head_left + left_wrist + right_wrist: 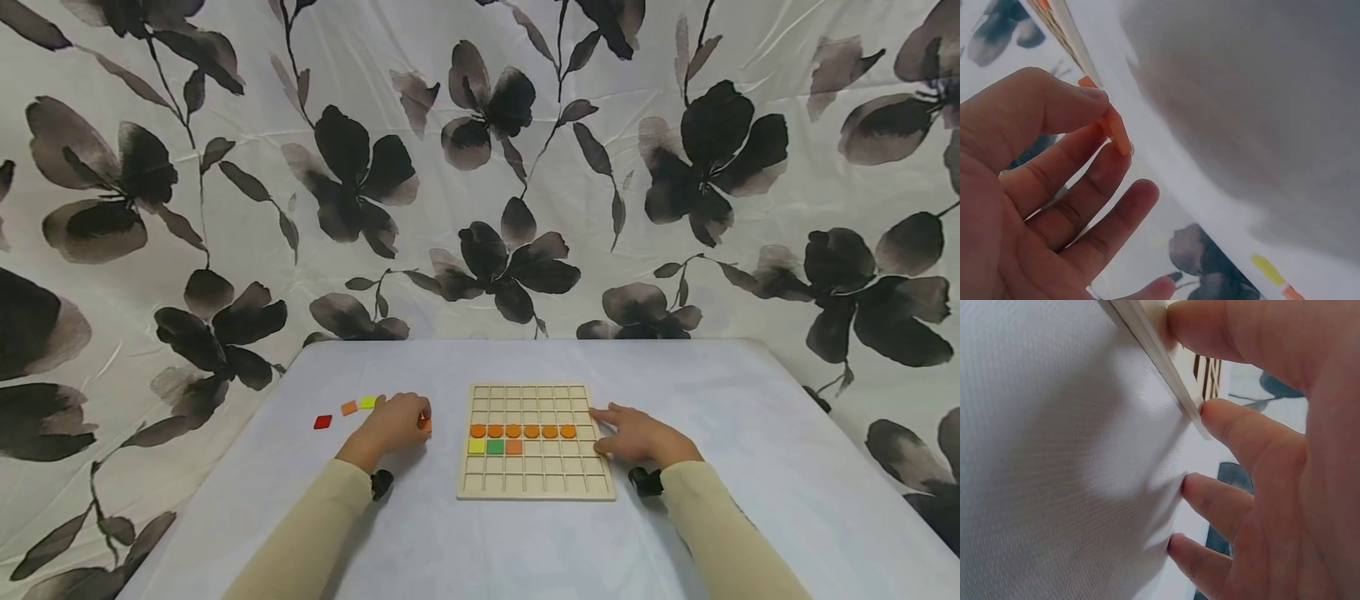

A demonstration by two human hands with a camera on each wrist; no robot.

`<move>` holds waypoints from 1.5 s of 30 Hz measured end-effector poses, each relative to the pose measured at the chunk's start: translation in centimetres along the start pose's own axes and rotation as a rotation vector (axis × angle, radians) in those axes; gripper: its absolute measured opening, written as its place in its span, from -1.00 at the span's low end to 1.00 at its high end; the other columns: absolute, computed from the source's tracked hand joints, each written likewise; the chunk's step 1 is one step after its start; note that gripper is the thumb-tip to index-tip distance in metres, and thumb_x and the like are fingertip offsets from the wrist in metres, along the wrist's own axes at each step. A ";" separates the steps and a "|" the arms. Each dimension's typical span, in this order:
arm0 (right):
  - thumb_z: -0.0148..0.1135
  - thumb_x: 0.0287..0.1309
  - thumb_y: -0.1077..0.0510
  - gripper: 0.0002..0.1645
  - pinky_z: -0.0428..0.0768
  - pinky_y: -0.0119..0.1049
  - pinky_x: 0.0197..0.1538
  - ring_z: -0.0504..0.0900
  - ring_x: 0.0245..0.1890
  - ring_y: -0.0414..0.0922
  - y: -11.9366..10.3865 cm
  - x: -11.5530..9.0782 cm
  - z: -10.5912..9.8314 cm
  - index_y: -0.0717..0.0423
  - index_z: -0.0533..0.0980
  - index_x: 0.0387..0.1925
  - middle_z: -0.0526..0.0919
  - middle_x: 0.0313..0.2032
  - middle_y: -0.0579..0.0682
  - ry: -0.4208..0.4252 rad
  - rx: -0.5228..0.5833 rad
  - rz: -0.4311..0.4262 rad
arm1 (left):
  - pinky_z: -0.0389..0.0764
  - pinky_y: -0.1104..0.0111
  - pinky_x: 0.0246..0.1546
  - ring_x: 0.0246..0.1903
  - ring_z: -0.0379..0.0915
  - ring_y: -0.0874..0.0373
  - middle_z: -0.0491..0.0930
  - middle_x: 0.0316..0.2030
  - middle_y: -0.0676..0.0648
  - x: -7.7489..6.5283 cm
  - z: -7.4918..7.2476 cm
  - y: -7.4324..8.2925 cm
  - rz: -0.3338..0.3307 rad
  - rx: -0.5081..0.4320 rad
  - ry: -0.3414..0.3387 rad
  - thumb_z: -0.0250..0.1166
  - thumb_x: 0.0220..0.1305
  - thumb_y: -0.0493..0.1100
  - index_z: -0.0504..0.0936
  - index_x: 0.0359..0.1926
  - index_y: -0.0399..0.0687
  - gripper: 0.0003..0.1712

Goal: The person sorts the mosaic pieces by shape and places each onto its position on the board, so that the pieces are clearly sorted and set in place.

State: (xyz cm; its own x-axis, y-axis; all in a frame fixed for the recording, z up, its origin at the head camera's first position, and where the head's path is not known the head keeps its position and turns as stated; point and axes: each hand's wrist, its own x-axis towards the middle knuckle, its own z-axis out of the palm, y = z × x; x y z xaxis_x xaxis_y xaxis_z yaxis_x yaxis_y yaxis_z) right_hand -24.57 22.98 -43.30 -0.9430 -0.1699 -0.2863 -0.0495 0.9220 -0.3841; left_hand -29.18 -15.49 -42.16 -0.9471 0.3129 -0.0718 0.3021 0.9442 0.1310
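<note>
My left hand (397, 421) hovers left of the board, pinching an orange tile (1117, 130) between thumb and fingertips; the other fingers are spread loosely in the left wrist view. A pale wooden grid board (536, 488) lies flat in the middle of the table. Along one row sit several orange round pieces (513, 431). Just below them, from the left, are a yellow tile (477, 447), a green tile (495, 447) and an orange square (513, 447). My right hand (641, 435) rests at the board's right edge, thumb and index finger touching it, fingers extended.
Loose tiles lie on the white table (285, 500) left of my left hand: a red one (322, 422), an orange one (348, 407) and a yellow one (367, 402). Behind the table hangs a flowered cloth (420, 208).
</note>
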 end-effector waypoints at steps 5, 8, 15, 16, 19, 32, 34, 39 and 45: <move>0.18 0.18 -0.07 -0.20 0.15 0.32 0.34 0.06 0.43 0.35 -0.1 -0.1 0.0 -0.08 0.22 0.44 0.10 0.46 0.26 -0.004 -0.007 -0.001 | 0.26 -0.22 0.18 -0.31 0.40 0.11 0.53 -0.39 0.04 0.0 0.0 1.6 0.026 -0.004 0.012 0.44 0.10 -0.05 0.63 -0.21 -0.03 -0.73; 0.18 0.18 -0.07 -0.20 0.15 0.32 0.34 0.06 0.43 0.35 -0.2 -0.2 0.0 -0.08 0.21 0.44 0.09 0.46 0.26 -0.007 -0.006 0.001 | 0.25 -0.22 0.20 -0.32 0.39 0.11 0.52 -0.41 0.05 0.0 -0.3 2.7 0.041 -0.007 0.012 0.43 0.11 -0.06 0.63 -0.22 -0.03 -0.75; 0.18 0.19 -0.06 -0.20 0.15 0.32 0.34 0.04 0.43 0.35 -0.2 -0.3 -0.1 -0.08 0.21 0.44 0.09 0.46 0.26 -0.010 -0.002 -0.001 | 0.22 -0.22 0.23 -0.34 0.37 0.13 0.48 -0.44 0.07 0.3 -0.2 4.9 0.073 -0.007 0.018 0.40 0.13 -0.07 0.63 -0.21 -0.02 -0.78; 0.18 0.19 -0.06 -0.20 0.14 0.33 0.34 0.04 0.43 0.36 -0.2 -0.3 -0.1 -0.08 0.21 0.44 0.08 0.46 0.26 -0.010 -0.001 -0.003 | 0.22 -0.22 0.23 -0.34 0.36 0.13 0.48 -0.45 0.07 0.4 -0.2 5.2 0.078 -0.012 0.017 0.39 0.14 -0.08 0.63 -0.22 -0.02 -0.79; 0.18 0.19 -0.06 -0.20 0.14 0.33 0.34 0.03 0.43 0.36 -0.2 -0.2 -0.1 -0.08 0.20 0.44 0.08 0.46 0.27 -0.011 0.003 -0.004 | 0.19 -0.24 0.24 -0.35 0.37 0.13 0.48 -0.46 0.07 0.5 0.0 6.0 0.090 -0.033 0.013 0.38 0.14 -0.11 0.63 -0.24 -0.02 -0.82; 0.19 0.19 -0.08 -0.20 0.12 0.34 0.35 0.01 0.44 0.36 -0.1 -0.1 0.1 -0.10 0.20 0.44 0.08 0.47 0.25 -0.008 0.001 0.003 | 0.12 -0.28 0.28 -0.36 0.38 0.17 0.50 -0.49 0.12 1.3 0.6 8.9 0.181 -0.048 0.003 0.40 0.09 -0.14 0.66 -0.23 0.01 -0.81; 0.18 0.19 -0.08 -0.20 0.12 0.34 0.35 0.01 0.44 0.37 0.0 -0.1 0.0 -0.10 0.20 0.44 0.08 0.47 0.26 -0.006 -0.002 -0.002 | 0.12 -0.29 0.28 -0.35 0.38 0.18 0.50 -0.48 0.13 1.3 0.6 9.3 0.202 -0.048 0.006 0.40 0.09 -0.14 0.67 -0.23 0.01 -0.82; 0.17 0.19 -0.08 -0.20 0.11 0.34 0.34 0.01 0.44 0.36 0.0 -0.2 0.0 -0.11 0.19 0.45 0.07 0.47 0.25 -0.009 0.001 0.003 | 0.13 -0.29 0.28 -0.33 0.40 0.21 0.52 -0.46 0.14 1.0 0.9 10.1 0.234 -0.053 0.000 0.39 0.12 -0.14 0.68 -0.24 0.02 -0.84; 0.13 0.21 -0.07 -0.21 0.08 0.38 0.34 -0.03 0.44 0.39 0.1 0.0 0.2 -0.10 0.17 0.46 0.06 0.47 0.26 -0.013 0.000 0.010 | 0.17 -0.25 0.27 -0.35 0.37 0.21 0.52 -0.47 0.15 1.2 1.5 11.1 0.261 -0.037 0.005 0.40 0.14 -0.09 0.69 -0.23 0.02 -0.83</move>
State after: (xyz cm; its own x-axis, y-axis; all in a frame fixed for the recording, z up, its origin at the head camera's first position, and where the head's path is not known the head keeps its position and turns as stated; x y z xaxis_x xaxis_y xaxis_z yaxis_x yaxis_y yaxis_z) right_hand -24.52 22.97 -43.54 -0.9389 -0.1655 -0.3019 -0.0402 0.9236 -0.3812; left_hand -26.81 -4.45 -42.25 -0.8384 0.5445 -0.0258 0.5318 0.8274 0.1807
